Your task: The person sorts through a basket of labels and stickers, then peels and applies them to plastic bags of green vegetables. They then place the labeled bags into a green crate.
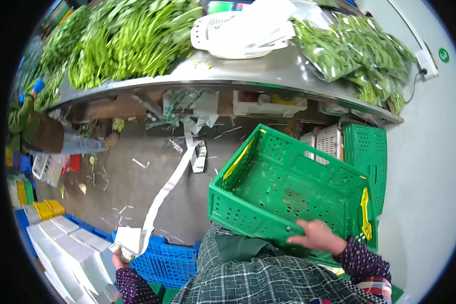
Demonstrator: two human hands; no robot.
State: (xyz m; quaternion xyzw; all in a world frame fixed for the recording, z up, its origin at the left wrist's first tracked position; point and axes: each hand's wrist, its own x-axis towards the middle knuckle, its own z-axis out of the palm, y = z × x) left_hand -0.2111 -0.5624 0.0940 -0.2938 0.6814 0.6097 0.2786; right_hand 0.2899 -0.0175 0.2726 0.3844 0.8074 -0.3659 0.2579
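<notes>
My left hand [118, 259], at the lower left, is closed on the end of a long white paper strip [163, 195] with some printed labels. The strip runs up across the floor towards the underside of the table, with a loop of it near the middle. My right hand [316, 236] lies at the near rim of a green perforated crate [289, 177], fingers apart, thumb side towards the rim. The crate has yellow handles, is tilted, and holds only small specks of dirt.
A metal table [228, 76] bears leafy greens [137, 40], bagged greens [339, 50] and a white basket [202, 31]. A co-worker [45, 131] stands at left. Blue pallet [169, 261], white boxes [76, 253] and stacked green crates [367, 157] surround me.
</notes>
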